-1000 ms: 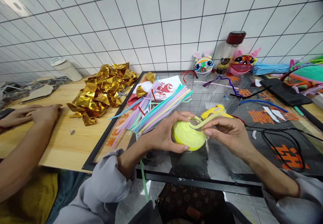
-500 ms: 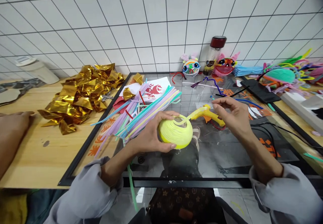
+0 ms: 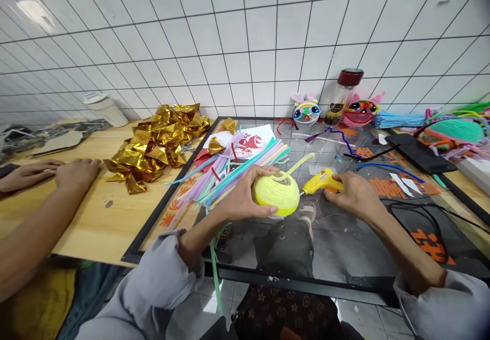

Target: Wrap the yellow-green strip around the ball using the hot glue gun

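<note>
My left hand is wrapped round a yellow ball covered in fuzzy strips, holding it above the glass tabletop. One loose pale yellow pipe cleaner sticks up from the hole in its top and leans to the right. My right hand grips the handle of a yellow hot glue gun. The gun's nozzle points left, close to the ball's right side; whether it touches cannot be made out. Left of the ball lies a bundle of pastel pipe cleaners.
Crumpled gold foil pieces lie on the left. Two decorated animal heads, a white one and a pink one, flank a glass bottle. A black phone and a cable are at right. Another person's hands rest far left.
My right hand has let go of the yellow strip's end and taken hold of the glue gun. The strip now stands free. The view has shifted left, and the other person's hands have come into sight.
</note>
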The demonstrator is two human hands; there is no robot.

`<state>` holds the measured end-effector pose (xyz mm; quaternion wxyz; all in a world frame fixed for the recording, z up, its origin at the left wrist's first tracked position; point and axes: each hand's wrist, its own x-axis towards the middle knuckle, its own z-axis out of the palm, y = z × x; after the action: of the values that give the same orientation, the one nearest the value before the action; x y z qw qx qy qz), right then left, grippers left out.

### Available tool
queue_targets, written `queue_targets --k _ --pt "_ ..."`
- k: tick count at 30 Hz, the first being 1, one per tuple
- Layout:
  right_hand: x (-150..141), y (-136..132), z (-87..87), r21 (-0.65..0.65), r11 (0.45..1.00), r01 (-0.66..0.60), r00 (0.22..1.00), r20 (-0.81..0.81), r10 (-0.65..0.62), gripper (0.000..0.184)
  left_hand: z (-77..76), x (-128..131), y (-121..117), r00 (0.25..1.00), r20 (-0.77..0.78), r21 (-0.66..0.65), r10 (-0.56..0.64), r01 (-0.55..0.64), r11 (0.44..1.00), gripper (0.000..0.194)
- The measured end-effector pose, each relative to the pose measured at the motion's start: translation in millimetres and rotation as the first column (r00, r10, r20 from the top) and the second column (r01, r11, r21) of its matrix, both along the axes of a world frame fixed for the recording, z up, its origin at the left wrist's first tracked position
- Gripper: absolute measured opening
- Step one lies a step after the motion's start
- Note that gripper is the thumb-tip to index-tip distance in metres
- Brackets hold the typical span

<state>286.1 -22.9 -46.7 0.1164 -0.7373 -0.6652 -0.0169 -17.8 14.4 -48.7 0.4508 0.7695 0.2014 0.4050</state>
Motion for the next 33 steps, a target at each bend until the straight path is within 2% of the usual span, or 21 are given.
queue_targets --k 3,5,8,13,20,28,33 --pt "5 0 4.2 0.094 0.993 0.066 0.993 -0.106 -0.056 0.034 1.9 1 -1 1.0 -0.002 -0.013 0.007 -0.007 1.0 0.069" --pt "7 -2 8.7 0.199 0.977 0.077 0.984 -0.175 -0.042 0.038 2.9 1 -2 1.0 -0.016 -0.017 0.023 -0.023 1.0 0.068" --pt "2 -8 15.1 0.407 0.91 0.075 0.934 -0.349 0.079 0.036 3.1 0 -1 0.999 -0.023 -0.024 0.033 -0.033 0.999 0.069" --pt "-22 -21 20.4 0.531 0.847 0.007 0.887 -0.394 0.24 0.023 2.1 1 0 0.999 -0.022 -0.02 0.026 -0.026 0.999 0.068" --pt "-38 -31 20.6 0.592 0.804 -0.063 0.894 -0.325 0.309 0.018 3.0 2 -4 0.999 -0.033 0.019 0.022 -0.022 1.0 0.068" --pt "-44 -31 17.5 0.587 0.809 -0.026 0.905 -0.33 0.269 0.018 3.0 2 -5 0.999 -0.032 -0.008 0.032 -0.032 0.999 0.067" --pt "-46 -29 14.9 0.599 0.8 -0.014 0.894 -0.352 0.279 0.02 -0.8 1 -4 0.998 -0.051 0.037 0.035 -0.033 0.999 0.07"
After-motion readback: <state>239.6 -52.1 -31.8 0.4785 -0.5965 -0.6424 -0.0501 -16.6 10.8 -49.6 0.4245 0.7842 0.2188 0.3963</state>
